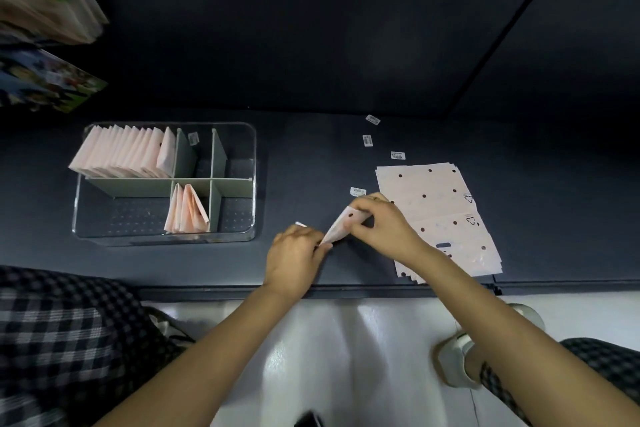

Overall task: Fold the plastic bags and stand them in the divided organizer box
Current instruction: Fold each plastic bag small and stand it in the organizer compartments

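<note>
The fold is in hand, not the stowing: a pink plastic bag [341,227], already narrowed to a slim strip, is held between both hands just above the dark table [311,156], between the organizer box and the stack of flat bags. The left hand [294,258] pinches the strip's near end, its grip clamped on the plastic with curled fingers, while the right hand [382,224] grips the far end, thumb and fingers closed over the corner as if turning it down into a triangle. To the right, touching the right wrist's edge, lies the stack of unfolded pink bags [433,204] with dark dots and recycling marks, so plenty of work seems left. Well to the left sits the clear divided organizer box [254,163]: its back-left compartment is packed with a row of folded bags [117,152] standing on edge, the front-middle compartment holds a few more folded bags [187,210], and the other compartments look unfilled. Several small white labels [367,140] lie scattered on the table beyond the hands. The next move likely calls for finishing the fold tightly and tucking the tail so the packet holds its shape, then carrying it left and standing it upright in the front-middle compartment beside those already there.
</note>
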A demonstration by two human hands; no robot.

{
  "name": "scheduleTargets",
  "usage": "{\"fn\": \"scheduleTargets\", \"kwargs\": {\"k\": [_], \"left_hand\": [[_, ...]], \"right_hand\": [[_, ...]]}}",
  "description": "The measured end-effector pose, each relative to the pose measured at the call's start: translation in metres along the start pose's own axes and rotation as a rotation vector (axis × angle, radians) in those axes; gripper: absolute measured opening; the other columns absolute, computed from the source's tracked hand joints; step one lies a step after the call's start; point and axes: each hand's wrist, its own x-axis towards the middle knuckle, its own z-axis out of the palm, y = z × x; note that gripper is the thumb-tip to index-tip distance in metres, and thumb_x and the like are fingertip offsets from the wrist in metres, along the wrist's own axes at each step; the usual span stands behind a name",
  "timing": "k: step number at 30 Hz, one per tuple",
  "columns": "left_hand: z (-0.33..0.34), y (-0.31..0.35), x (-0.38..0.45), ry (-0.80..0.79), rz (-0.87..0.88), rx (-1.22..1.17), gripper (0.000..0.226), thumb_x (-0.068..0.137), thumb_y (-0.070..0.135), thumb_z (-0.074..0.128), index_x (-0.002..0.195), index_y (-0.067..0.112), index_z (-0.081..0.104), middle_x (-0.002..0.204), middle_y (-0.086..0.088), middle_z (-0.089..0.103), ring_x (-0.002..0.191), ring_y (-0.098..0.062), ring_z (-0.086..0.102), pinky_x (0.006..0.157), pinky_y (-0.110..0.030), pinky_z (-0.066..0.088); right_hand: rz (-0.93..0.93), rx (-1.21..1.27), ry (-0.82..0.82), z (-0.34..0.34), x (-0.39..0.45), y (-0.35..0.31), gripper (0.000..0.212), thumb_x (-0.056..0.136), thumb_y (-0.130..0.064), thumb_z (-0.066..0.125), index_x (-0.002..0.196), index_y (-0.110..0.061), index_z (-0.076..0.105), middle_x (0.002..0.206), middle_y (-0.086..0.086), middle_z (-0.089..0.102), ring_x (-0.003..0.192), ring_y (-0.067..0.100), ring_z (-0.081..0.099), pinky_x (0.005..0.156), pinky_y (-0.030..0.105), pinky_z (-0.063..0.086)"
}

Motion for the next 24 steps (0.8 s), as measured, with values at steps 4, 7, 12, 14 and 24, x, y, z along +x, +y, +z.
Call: {"fn": "scheduleTargets", "kwargs": {"k": [4,7,12,14,24], "left_hand": [[-0.016,0.015,0.002,-0.024,-0.5,-0.819,0.029,0.09,0.02,0.062,0.067,0.003,0.058,0.065,-0.009,0.05,0.066,-0.019,0.043,0.057,-0.027,0.033],[-0.027,0.024,-0.002,-0.12,-0.678,-1.165,0.021,0.091,0.018,0.06,0.075,0.004,0.065,0.073,-0.008,0.063,0.068,-0.019,0.054,0.064,-0.026,0.041],[-0.038,0.029,-0.01,-0.176,-0.726,-1.224,0.02,0.092,0.022,0.059,0.077,0.015,0.069,0.059,0.008,0.064,0.057,-0.006,0.049,0.061,-0.02,0.037],[-0.044,0.028,-0.013,-0.169,-0.701,-1.2,0.016,0.091,0.02,0.061,0.08,0.013,0.07,0.061,0.006,0.06,0.058,-0.008,0.044,0.06,-0.021,0.034],[-0.061,0.023,-0.017,0.141,-0.398,-0.869,0.002,0.08,0.003,0.071,0.08,0.004,0.072,0.072,-0.001,0.067,0.06,0.001,0.057,0.061,-0.007,0.044]], "right_hand": [[0.232,0.554,0.188,0.003,-0.01,-0.017,0.046,0.086,-0.015,0.066,0.124,-0.027,0.044,0.115,-0.003,0.056,0.103,0.013,0.056,0.086,0.016,0.044],[0.261,0.591,0.101,0.016,-0.031,-0.023,0.058,0.088,-0.021,0.064,0.133,-0.043,0.035,0.112,-0.001,0.062,0.102,0.011,0.061,0.084,0.014,0.046],[0.193,0.493,0.12,0.031,-0.047,-0.029,0.039,0.084,-0.012,0.067,0.106,-0.044,0.06,0.092,-0.016,0.067,0.083,0.0,0.061,0.078,0.012,0.046],[0.189,0.45,0.174,0.03,-0.048,-0.032,0.031,0.082,-0.011,0.069,0.094,-0.04,0.066,0.09,-0.019,0.067,0.079,-0.003,0.059,0.076,0.01,0.046],[0.209,0.388,0.289,0.022,-0.052,-0.05,0.017,0.076,-0.013,0.075,0.074,-0.029,0.071,0.08,-0.006,0.069,0.072,0.007,0.06,0.069,0.013,0.047]]}}
